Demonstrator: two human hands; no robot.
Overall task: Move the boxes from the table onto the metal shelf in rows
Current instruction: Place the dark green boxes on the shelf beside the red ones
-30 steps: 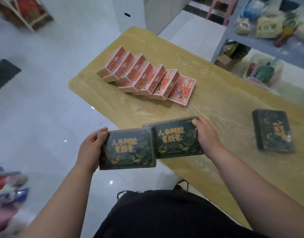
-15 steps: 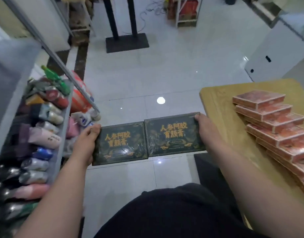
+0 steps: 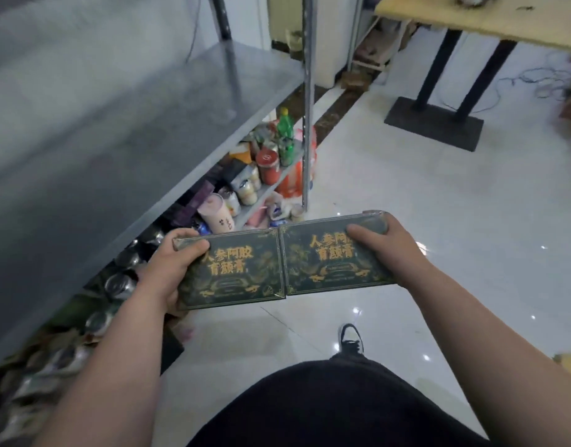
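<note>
Two dark green boxes, left box (image 3: 234,269) and right box (image 3: 334,253), held flat and edge to edge over the floor beside the metal shelf (image 3: 116,130), gold lettering up. Their joined long axis runs left to right, tilted slightly up rightward. Left hand (image 3: 168,269) grips the left end, thumb on top; right hand (image 3: 390,250) clasps the right end likewise.

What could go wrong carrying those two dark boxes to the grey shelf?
The left box and right box meet edge to edge, with the left hand and right hand each gripping only an outer end; they might buckle at the seam and drop. The shelf post stands ahead, so a box could clip it.
</note>
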